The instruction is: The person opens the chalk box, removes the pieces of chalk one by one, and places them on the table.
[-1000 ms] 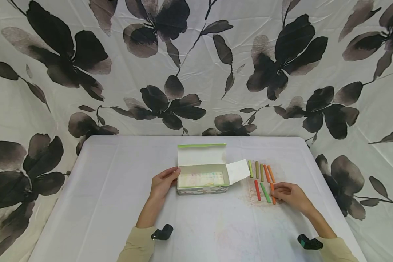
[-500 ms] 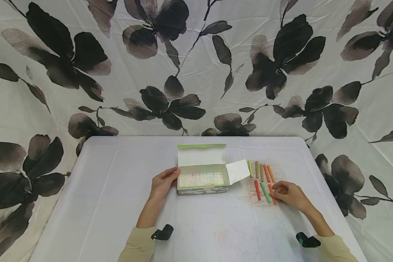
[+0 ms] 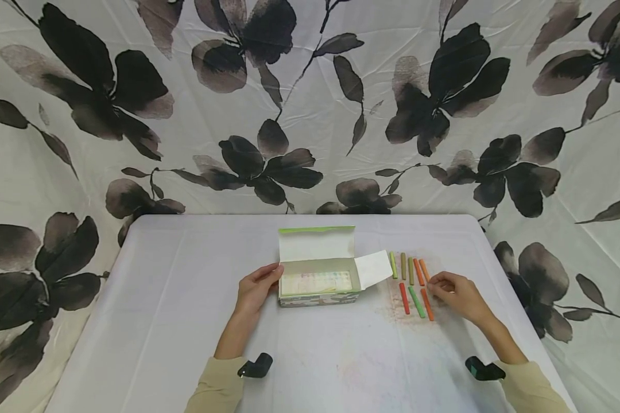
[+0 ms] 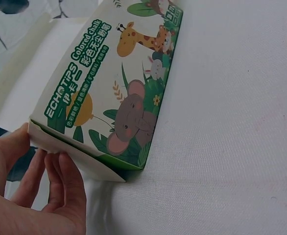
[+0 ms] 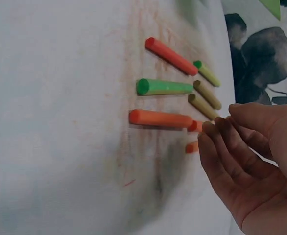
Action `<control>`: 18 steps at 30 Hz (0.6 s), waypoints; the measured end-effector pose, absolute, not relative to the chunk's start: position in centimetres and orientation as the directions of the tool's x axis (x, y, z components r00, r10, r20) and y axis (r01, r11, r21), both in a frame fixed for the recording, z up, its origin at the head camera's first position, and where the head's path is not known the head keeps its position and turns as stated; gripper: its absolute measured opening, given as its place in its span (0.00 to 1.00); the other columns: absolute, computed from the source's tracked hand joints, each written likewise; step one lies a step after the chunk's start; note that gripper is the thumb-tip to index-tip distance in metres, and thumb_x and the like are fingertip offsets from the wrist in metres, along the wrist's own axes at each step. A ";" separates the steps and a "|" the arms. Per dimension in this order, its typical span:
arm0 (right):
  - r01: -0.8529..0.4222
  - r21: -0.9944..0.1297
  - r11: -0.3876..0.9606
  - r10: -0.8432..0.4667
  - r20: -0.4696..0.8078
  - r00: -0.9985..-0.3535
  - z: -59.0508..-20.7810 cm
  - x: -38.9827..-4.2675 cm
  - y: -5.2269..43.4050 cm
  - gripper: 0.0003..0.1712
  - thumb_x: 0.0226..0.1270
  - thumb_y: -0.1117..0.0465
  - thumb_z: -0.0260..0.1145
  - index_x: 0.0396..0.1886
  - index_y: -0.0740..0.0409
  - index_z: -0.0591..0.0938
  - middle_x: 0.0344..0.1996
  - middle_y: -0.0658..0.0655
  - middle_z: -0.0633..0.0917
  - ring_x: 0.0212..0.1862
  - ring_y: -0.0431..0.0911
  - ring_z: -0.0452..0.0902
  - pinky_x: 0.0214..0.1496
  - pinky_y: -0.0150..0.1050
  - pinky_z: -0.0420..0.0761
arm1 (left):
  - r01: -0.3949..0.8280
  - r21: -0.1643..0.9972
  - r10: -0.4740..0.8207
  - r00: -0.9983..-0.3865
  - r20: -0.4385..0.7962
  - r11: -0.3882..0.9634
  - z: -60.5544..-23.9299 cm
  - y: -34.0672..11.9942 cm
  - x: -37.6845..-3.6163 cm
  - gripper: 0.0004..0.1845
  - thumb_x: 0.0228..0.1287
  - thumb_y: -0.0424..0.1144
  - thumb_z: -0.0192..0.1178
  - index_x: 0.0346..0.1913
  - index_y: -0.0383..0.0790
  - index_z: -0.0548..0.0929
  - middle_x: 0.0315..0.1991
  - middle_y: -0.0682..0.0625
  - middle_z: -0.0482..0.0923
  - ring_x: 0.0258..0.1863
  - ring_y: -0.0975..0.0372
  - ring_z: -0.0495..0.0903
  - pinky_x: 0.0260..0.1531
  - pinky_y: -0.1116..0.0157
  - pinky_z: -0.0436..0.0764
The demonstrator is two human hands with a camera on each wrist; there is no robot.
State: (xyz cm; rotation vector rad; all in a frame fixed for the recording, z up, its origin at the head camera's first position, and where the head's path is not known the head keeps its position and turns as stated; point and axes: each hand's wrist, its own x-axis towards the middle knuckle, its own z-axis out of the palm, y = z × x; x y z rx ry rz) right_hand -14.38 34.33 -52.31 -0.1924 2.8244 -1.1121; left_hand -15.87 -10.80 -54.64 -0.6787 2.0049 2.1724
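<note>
A white-covered table (image 3: 160, 321) stands before a floral backdrop (image 3: 134, 103). At frame centre lies an open chalk box (image 3: 317, 282) (lid flap raised). The left hand (image 3: 255, 287) rests against the box's left end, fingers straight. Right of the box, seven chalk sticks (image 3: 411, 285) lie in two rows on the cloth. The right hand (image 3: 454, 292) sits just beside their right edge, fingers loosely curled near an orange stick (image 5: 160, 118), holding nothing.
</note>
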 end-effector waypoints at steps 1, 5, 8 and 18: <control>-0.090 -0.684 0.724 -0.156 -0.034 -0.987 -52.1 -14.5 34.2 0.09 0.73 0.65 0.68 0.45 0.68 0.84 0.35 0.57 0.88 0.37 0.51 0.85 0.33 0.33 0.81 | -0.373 0.920 -0.216 -0.894 -0.392 -0.123 -54.6 -10.8 -15.9 0.23 0.65 0.41 0.74 0.58 0.32 0.84 0.41 0.49 0.87 0.37 0.60 0.83 0.36 0.73 0.82; -0.127 -0.696 0.707 -0.173 0.004 -0.985 -51.1 -15.1 33.5 0.09 0.74 0.65 0.68 0.45 0.68 0.84 0.35 0.58 0.88 0.37 0.53 0.85 0.34 0.33 0.82 | -0.372 0.919 -0.214 -0.895 -0.392 -0.129 -54.7 -10.8 -15.9 0.23 0.65 0.41 0.73 0.58 0.32 0.84 0.40 0.49 0.87 0.37 0.61 0.83 0.36 0.73 0.82; -0.146 -0.705 0.694 -0.186 0.021 -0.982 -50.3 -15.6 32.9 0.09 0.75 0.64 0.67 0.45 0.67 0.84 0.34 0.60 0.87 0.37 0.56 0.85 0.35 0.34 0.83 | -0.371 0.919 -0.213 -0.895 -0.392 -0.134 -54.8 -10.8 -15.9 0.23 0.65 0.41 0.73 0.58 0.32 0.84 0.40 0.49 0.86 0.37 0.61 0.84 0.36 0.73 0.82; -0.268 -0.670 0.693 -0.261 0.113 -0.959 -47.5 -17.5 30.3 0.08 0.74 0.63 0.68 0.44 0.63 0.85 0.35 0.58 0.88 0.37 0.50 0.86 0.38 0.36 0.83 | -0.364 0.919 -0.211 -0.896 -0.389 -0.149 -54.8 -10.9 -15.9 0.23 0.65 0.41 0.74 0.58 0.31 0.84 0.39 0.50 0.86 0.35 0.62 0.84 0.35 0.73 0.82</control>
